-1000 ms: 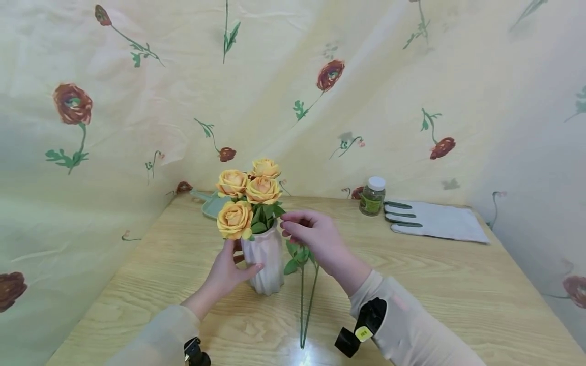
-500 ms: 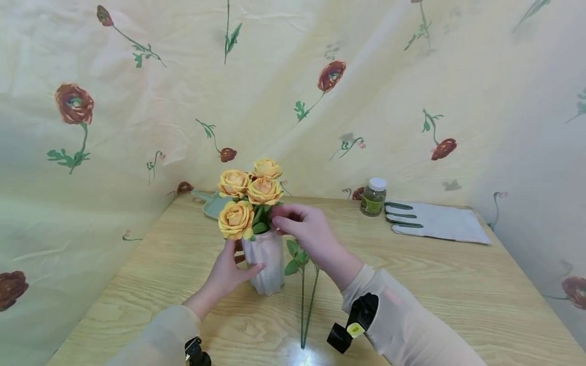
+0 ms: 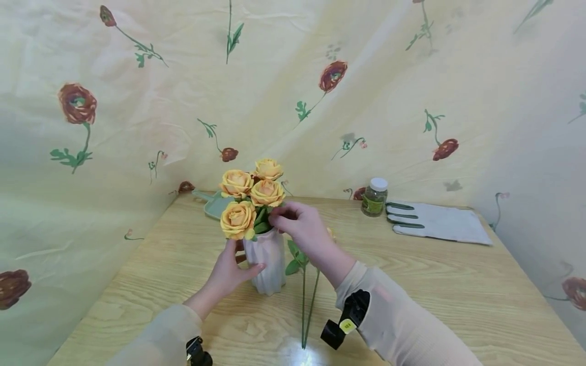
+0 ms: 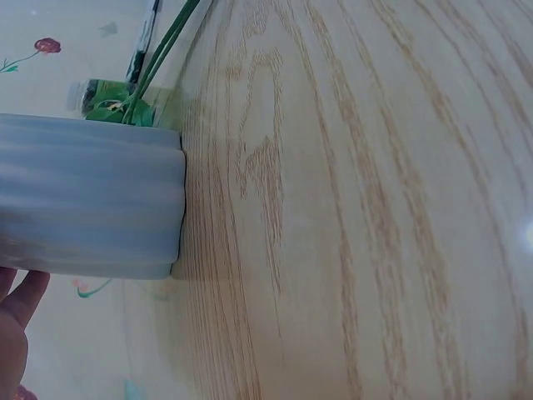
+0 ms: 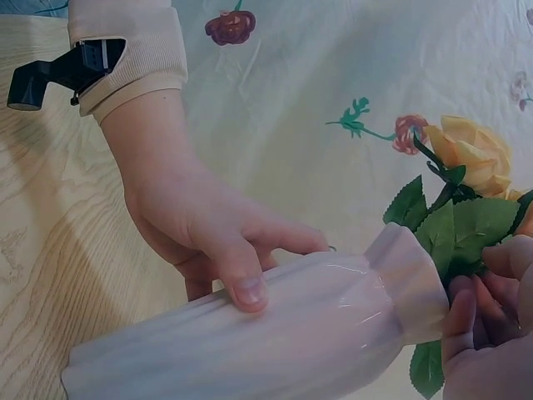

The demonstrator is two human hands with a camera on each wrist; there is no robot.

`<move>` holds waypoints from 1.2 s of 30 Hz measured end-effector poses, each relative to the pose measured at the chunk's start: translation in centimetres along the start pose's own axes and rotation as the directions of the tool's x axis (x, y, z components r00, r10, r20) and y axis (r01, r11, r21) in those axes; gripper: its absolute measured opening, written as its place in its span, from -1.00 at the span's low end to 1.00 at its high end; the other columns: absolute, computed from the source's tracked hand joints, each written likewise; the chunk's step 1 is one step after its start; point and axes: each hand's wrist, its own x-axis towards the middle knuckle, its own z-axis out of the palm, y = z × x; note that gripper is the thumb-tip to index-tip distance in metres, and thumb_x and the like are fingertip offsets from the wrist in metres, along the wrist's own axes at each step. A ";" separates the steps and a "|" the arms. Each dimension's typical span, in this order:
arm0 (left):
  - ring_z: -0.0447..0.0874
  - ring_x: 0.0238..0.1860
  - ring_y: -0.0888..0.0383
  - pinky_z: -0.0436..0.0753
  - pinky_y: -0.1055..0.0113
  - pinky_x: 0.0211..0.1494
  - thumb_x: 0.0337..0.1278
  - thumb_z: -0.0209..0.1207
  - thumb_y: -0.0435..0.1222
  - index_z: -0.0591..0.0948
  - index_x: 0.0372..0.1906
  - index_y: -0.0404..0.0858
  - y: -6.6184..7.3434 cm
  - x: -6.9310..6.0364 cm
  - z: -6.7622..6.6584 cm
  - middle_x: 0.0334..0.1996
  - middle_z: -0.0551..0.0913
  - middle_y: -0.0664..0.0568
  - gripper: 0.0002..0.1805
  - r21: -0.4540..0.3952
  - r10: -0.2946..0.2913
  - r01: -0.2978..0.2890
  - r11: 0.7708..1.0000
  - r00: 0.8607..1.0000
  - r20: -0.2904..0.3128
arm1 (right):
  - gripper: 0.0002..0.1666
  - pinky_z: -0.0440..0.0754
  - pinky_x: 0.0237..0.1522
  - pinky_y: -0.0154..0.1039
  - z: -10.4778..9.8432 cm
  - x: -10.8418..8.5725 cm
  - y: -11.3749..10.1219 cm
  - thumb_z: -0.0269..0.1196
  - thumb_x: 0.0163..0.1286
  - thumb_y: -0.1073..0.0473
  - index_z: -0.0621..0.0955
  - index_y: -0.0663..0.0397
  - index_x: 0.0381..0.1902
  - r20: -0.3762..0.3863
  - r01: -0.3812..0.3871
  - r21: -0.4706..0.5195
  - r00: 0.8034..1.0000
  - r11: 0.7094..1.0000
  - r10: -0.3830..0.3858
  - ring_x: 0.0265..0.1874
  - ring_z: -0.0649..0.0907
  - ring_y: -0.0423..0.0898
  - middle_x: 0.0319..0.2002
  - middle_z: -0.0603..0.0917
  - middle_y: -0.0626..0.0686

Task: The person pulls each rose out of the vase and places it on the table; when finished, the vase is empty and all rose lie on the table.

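A white ribbed vase (image 3: 268,262) stands upright on the table, holding several yellow artificial roses (image 3: 238,219) with green leaves (image 5: 441,233). My left hand (image 3: 229,269) grips the vase from the left, its thumb across the front; the left wrist view catches only a few fingertips beside the vase (image 4: 92,196). At the mouth, my right hand (image 3: 309,231) pinches among the rose leaves; the fingers partly cover what lies between them. Two loose rose stems (image 3: 303,305) lie right of the vase. My right forearm hides most of their blooms.
A white-capped glass jar (image 3: 374,197) stands at the back right, next to a flat white glove (image 3: 444,223) with dark green trim. Behind the roses lies a pale green dustpan-like tool (image 3: 215,206). Floral cloth (image 3: 284,101) hangs beyond the wooden table (image 3: 412,295).
My right hand has moved left and inward, from the outer leaf tip to the leaves at the vase mouth. My left hand keeps its hold on the vase.
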 end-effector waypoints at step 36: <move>0.44 0.06 -0.11 0.53 -0.05 0.08 -0.05 0.39 -0.29 0.09 0.36 -0.14 0.3 -0.2 -0.1 0.12 0.39 -0.14 -0.09 0.005 -0.016 0.016 1.000 1.000 0.004 | -0.68 0.60 -0.03 -0.10 -0.3 0.5 -1.5 0.24 0.29 0.26 0.62 0.19 0.01 -0.157 0.072 0.179 0.987 0.981 -0.044 -0.16 0.64 -0.06 -0.14 0.67 0.14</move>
